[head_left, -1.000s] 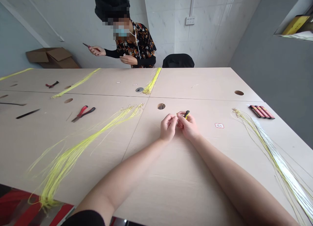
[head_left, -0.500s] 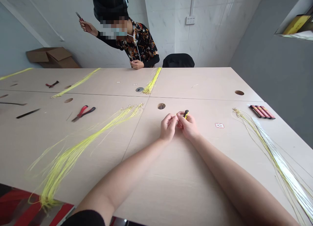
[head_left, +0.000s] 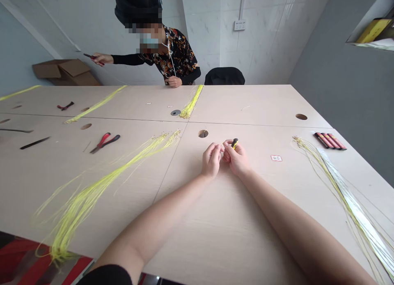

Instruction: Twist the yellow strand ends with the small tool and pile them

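Both my hands rest together on the light wooden table (head_left: 234,219), just below a round cable hole (head_left: 203,134). My right hand (head_left: 236,157) is closed around a small black and yellow tool (head_left: 234,143) whose tip sticks out above the fingers. My left hand (head_left: 211,159) is pinched shut against the right one, fingertips touching something too small to make out. A long bundle of thin yellow wires (head_left: 101,182) lies to the left of my left arm.
Red-handled pliers (head_left: 104,142) lie left of centre. More yellow wire bundles (head_left: 191,101) lie further back, and another with a white strip (head_left: 347,194) runs along the right edge. Three dark red sticks (head_left: 329,140) sit far right. Across the table a person (head_left: 163,51) holds pliers out to the side.
My hands have stayed almost still. The person opposite raised the arm with pliers, then swung it down and out to the left; their other hand rests on the table edge.
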`<state>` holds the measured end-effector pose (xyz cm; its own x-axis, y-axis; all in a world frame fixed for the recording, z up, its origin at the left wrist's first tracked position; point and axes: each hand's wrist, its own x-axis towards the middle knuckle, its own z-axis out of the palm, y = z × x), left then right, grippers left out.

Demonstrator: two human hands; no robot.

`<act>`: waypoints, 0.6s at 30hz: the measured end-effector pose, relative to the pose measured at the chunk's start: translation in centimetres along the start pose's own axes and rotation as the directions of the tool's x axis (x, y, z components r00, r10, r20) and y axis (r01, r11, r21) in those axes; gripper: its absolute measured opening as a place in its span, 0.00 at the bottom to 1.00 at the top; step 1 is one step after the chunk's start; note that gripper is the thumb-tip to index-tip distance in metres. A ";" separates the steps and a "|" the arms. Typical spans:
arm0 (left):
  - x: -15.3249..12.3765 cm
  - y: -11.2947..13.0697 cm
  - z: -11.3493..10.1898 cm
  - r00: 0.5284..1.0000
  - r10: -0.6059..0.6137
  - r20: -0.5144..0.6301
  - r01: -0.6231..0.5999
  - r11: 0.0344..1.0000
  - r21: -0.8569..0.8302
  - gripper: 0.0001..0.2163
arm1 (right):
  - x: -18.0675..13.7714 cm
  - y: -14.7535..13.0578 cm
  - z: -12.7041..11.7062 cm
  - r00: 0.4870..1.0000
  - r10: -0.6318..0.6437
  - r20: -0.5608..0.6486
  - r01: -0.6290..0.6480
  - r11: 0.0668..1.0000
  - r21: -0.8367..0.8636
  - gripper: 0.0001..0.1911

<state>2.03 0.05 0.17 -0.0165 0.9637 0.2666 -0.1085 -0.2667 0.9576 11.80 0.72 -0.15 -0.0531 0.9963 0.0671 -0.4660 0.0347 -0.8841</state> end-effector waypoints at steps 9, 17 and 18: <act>-0.2 -0.5 -0.1 0.999 0.032 0.029 -0.033 0.997 0.064 0.18 | 0.2 0.2 -0.2 1.000 0.017 -0.017 -0.017 0.999 0.035 0.17; -0.2 -0.5 -0.1 0.999 0.036 0.041 -0.039 0.997 0.067 0.17 | 0.1 -0.1 0.0 0.998 0.045 -0.037 -0.043 0.997 0.068 0.18; -0.2 -0.5 -0.1 0.999 0.035 0.037 -0.037 0.997 0.073 0.17 | 0.1 -0.1 0.0 0.998 0.050 -0.044 -0.047 0.996 0.072 0.18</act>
<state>1.96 -0.01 -0.40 0.0166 0.9527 0.3035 -0.0352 -0.3028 0.9524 11.81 0.79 -0.01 -0.0377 0.9993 0.0022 -0.5249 -0.0179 -0.8510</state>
